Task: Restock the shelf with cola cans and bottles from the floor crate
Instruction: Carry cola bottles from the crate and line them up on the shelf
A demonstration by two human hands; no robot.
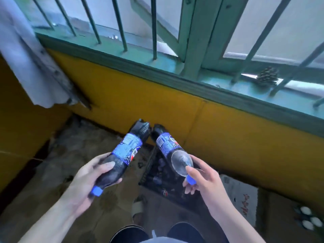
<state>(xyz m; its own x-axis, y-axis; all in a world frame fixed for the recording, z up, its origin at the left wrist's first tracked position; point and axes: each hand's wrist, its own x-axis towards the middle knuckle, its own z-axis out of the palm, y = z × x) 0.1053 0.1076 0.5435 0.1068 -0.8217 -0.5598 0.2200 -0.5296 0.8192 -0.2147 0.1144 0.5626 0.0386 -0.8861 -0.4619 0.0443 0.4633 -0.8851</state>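
Both hands are full. My left hand [84,181] is wrapped round the shoulder of the left bottle [128,146], thumb across the top and fingers curled underneath, just above the blue cap [96,191]. My right hand [205,179] has a much lighter hold. Only the fingertips and thumb pinch the right bottle [168,146] at its neck, by its cap, and the palm is off it.

The bottles are in the air in front of me, tilted with caps towards me and bases pointing away, the two bases close together. The crate [157,174] sits on the floor below and between them, with more dark bottles in it. I can't see the shelf from here.

The right bottle worries me most. Its weight hangs out beyond a pinch on a narrow, smooth neck, so a quick swing towards the shelf could twist it out of my fingers. It would drop onto the crate or the floor and could split, or at least get shaken up. The bases are near enough to knock together if I turn carelessly, and that jolt could loosen the weak grip. The left bottle feels safer, though it could slide if my palm is damp. Bringing my right fingers further round before moving would help.
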